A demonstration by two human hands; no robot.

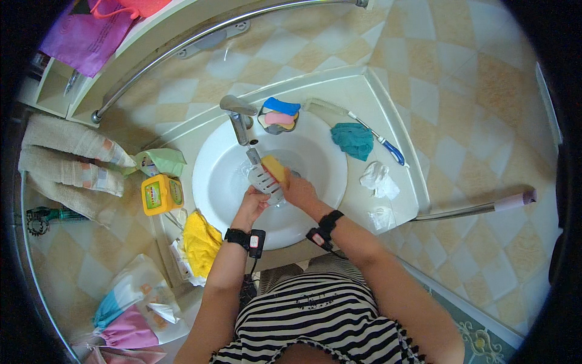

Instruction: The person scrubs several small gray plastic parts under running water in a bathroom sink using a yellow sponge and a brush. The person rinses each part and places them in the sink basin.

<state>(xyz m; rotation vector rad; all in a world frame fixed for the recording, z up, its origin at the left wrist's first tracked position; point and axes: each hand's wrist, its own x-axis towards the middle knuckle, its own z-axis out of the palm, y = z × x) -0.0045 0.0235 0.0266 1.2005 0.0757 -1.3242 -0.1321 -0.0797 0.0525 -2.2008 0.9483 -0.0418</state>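
Over the white washbasin [218, 191], my left hand [253, 204] holds a white slotted plastic holder [263, 179] by its lower end. My right hand [298, 189] grips a yellow sponge [274, 167] with a reddish edge, which lies against the holder's slots. The chrome faucet [239, 123] stands at the basin's back rim, with its spout end just above the holder. Water is visible in the basin below. The undersides of both the holder and the sponge are hidden.
Behind the basin, a dish [276, 129] holds several sponges. At right lie a teal cloth [352, 140], a blue-handled brush [392, 151] and crumpled white plastic [379, 180]. At left are a yellow box [159, 194], a green pouch [166, 160], a yellow cloth [200, 243] and hanging towels [72, 168].
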